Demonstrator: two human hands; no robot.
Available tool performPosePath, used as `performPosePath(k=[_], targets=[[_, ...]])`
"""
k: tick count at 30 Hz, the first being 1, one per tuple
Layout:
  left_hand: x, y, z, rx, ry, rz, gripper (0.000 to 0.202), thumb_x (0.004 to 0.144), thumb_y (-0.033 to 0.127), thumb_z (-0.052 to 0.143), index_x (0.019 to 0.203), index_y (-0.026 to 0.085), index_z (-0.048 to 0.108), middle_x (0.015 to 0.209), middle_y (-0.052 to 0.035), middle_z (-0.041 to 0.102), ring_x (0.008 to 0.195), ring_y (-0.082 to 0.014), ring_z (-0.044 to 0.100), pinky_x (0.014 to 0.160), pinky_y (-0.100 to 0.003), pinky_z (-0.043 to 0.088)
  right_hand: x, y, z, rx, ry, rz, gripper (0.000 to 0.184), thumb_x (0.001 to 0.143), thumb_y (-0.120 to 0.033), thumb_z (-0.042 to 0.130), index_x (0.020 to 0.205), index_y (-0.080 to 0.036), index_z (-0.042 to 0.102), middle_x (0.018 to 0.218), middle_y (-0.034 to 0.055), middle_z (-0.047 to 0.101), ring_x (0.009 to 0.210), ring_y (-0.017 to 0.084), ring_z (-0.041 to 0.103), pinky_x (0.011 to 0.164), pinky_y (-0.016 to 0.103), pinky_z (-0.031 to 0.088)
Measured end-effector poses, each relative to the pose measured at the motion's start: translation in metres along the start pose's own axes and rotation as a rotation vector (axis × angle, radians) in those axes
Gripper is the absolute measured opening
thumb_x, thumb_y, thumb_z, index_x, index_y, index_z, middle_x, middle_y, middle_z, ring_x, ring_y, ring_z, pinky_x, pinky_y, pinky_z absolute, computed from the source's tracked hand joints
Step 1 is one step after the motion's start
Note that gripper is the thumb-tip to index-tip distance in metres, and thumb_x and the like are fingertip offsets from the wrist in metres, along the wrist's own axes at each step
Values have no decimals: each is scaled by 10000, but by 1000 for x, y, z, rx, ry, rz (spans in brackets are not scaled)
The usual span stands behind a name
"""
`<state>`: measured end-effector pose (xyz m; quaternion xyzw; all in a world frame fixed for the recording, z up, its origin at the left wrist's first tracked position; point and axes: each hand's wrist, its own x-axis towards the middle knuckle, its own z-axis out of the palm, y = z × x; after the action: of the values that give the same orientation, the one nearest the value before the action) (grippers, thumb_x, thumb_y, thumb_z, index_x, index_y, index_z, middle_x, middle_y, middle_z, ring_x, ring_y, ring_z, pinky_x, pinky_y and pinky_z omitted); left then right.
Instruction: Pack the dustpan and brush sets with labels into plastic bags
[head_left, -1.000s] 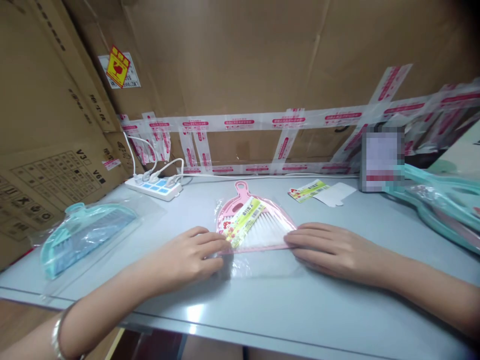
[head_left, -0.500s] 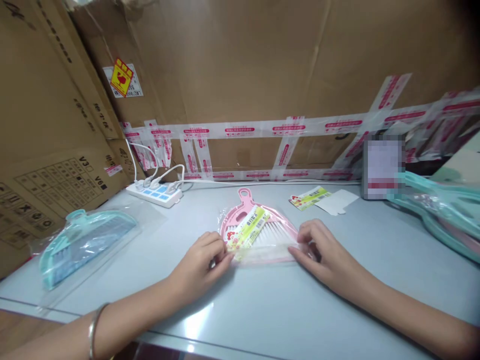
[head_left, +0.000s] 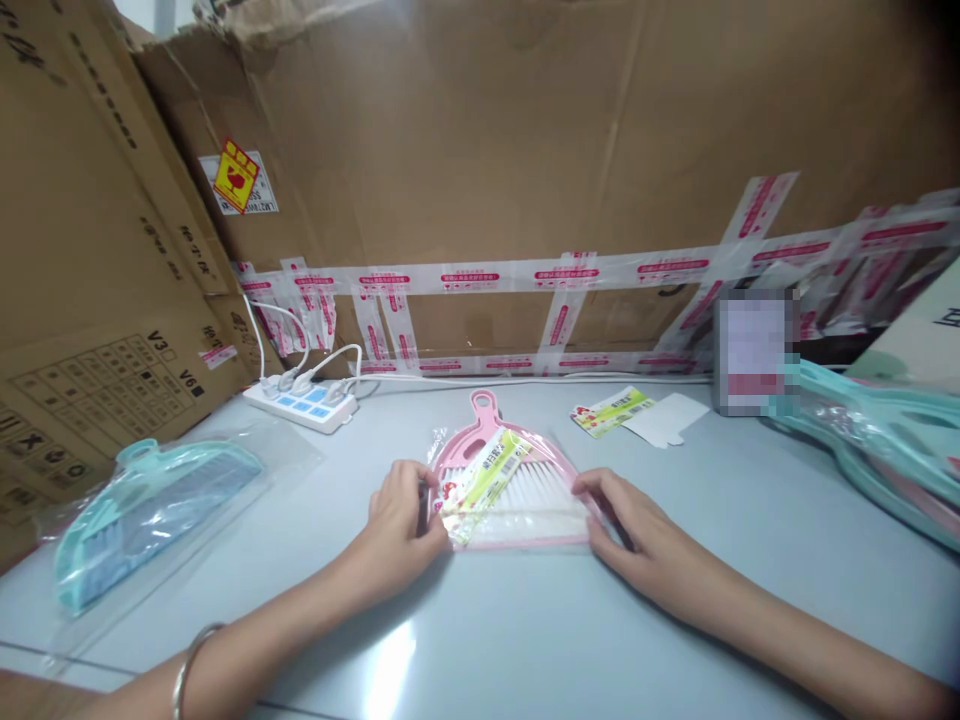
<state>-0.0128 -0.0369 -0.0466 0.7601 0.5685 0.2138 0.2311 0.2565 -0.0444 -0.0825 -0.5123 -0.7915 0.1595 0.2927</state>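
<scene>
A pink dustpan [head_left: 448, 458] with a white-bristled brush [head_left: 534, 488] lies in clear plastic film, its looped handle pointing away from me. Across its left part rests a green and white card [head_left: 484, 475], under the film. My left hand [head_left: 405, 515] grips the wrapped dustpan by its left edge, thumb at the lower corner. On the opposite edge, the fingers and thumb of my right hand [head_left: 626, 520] are curled around the side. The lower edge of the pan faces me, and the film's fold runs across the bristles.
At left lies a teal dustpan set [head_left: 150, 510] in a clear bag. Behind it is a white power strip [head_left: 307, 405] with plugs. Several teal and pink dustpans [head_left: 885, 420] are piled at right, near a blurred-out device [head_left: 754, 350]. Cards [head_left: 615, 410] lie before a large cardboard box [head_left: 465, 140].
Both hands have shifted from the film's folded edge to grip the dustpan's sides. The film now lies flatter over the bristles. The camera view has tilted up slightly.
</scene>
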Motion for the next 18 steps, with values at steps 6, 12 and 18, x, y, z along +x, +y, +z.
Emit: performPosePath(k=[6, 12, 18], targets=[[-3, 2, -14, -199, 47, 66, 249, 826, 369, 439, 777, 198, 613, 961, -60, 493, 956, -202, 494, 915, -371, 396, 3, -9, -18, 190, -62, 115, 314, 904, -393, 358, 841, -205, 601, 860, 46, 476, 752, 165, 511, 688, 320, 458], [19, -14, -36, -244, 237, -77, 403, 823, 494, 390, 672, 188, 605, 896, -49, 623, 886, -204, 560, 864, -315, 410, -3, -6, -31, 221, -70, -124, 548, 929, -419, 332, 503, -177, 578, 852, 74, 502, 843, 183, 499, 808, 349, 407], [67, -18, -20, -237, -69, -161, 425, 710, 542, 558, 886, 159, 613, 680, -8, 626, 545, -135, 525, 505, -236, 377, -9, -24, -28, -2, -183, -654, 126, 856, -164, 469, 854, -179, 595, 836, 66, 610, 795, 160, 546, 746, 316, 419]])
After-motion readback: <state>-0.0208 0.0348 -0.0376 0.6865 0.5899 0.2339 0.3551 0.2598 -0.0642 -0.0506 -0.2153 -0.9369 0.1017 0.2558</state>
